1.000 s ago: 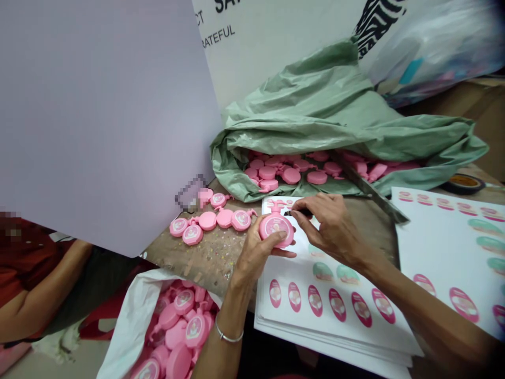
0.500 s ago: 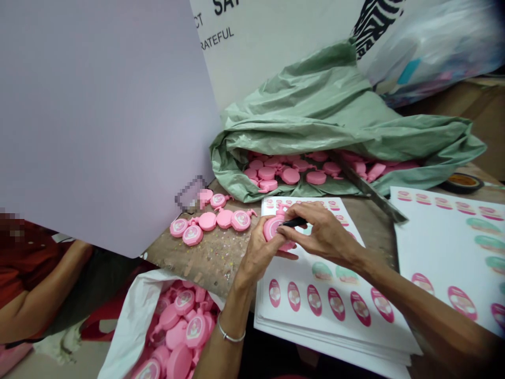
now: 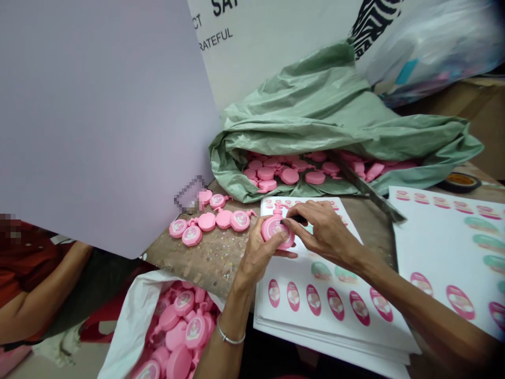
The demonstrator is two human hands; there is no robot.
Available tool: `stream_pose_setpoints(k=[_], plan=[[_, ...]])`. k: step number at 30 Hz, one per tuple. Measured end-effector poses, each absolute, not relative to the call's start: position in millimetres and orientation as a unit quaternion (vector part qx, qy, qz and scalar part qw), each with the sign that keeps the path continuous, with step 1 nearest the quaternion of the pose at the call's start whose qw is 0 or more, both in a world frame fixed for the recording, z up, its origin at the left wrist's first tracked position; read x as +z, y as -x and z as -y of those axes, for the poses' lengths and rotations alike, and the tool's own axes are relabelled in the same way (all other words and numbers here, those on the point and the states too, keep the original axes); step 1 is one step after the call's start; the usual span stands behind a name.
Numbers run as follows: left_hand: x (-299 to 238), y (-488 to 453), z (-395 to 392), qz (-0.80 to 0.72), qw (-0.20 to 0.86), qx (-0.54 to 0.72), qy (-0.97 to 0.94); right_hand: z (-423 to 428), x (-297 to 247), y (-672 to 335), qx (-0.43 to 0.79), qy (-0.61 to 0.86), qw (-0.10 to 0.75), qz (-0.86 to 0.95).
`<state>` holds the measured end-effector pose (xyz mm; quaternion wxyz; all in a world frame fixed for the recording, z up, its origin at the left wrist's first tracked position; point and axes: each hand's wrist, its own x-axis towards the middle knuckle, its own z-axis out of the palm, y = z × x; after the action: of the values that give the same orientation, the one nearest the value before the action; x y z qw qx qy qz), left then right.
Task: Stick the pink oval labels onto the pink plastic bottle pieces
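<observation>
While the left hand (image 3: pixel 255 258) grips the bottle (image 3: pixel 270 226) by its edge, thumb over the face, the right hand (image 3: pixel 325 231) pinches a black tool (image 3: pixel 301 219), mostly hidden by the fingers. Dark tip is at the bottle's label (image 3: pixel 276 225); can't tell if it touches. Bottle is between the hands, face to camera, over the far end of the sheet stack (image 3: pixel 295 263).

Status, my read: mid-batch. Held bottle already labelled, as far as the thumb shows. Left of the left hand, loose bottles (image 3: pixel 240 221): four printed faces, two plain, one blurred. White bag (image 3: pixel 126 321), left of the left forearm and nearer the body: printed and plain faces mixed. Green bag (image 3: pixel 315 121), beyond both hands: visible ones plain, so plenty likely left. Plain may just mean face down.

Writing: stack below the hands has pink ovals (image 3: pixel 313 300) and green prints (image 3: pixel 320 271), text too small to read. Same for the right sheet (image 3: pixel 426 237), right of the right hand. Wall (image 3: pixel 272 52) beyond the hands: "CT", "RATEFUL", "SA" plus a cut letter. No brand legible.
</observation>
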<state>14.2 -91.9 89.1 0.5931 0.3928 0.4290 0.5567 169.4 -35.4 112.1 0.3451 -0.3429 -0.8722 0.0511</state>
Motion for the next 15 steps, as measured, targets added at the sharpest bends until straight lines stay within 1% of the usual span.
stream_pose_setpoints(k=[4, 8, 12, 15], plan=[[90.2, -13.5, 91.3, -0.428, 0.592, 0.555, -0.397, 34.3, 112.7, -171.5, 0.033, 0.355, 0.369, 0.858], [90.6, -13.6, 91.4, -0.42, 0.61, 0.55, -0.387, 33.8, 113.2, -174.7, 0.017, 0.347, 0.368, 0.862], [90.8, -14.4, 91.5, -0.41, 0.622, 0.544, -0.386, 31.4, 112.5, -175.4, 0.079, 0.342, 0.37, 0.86], [90.0, -14.4, 91.1, -0.42, 0.608, 0.549, -0.39, 29.2, 110.0, -174.3, 0.103, 0.342, 0.377, 0.854]])
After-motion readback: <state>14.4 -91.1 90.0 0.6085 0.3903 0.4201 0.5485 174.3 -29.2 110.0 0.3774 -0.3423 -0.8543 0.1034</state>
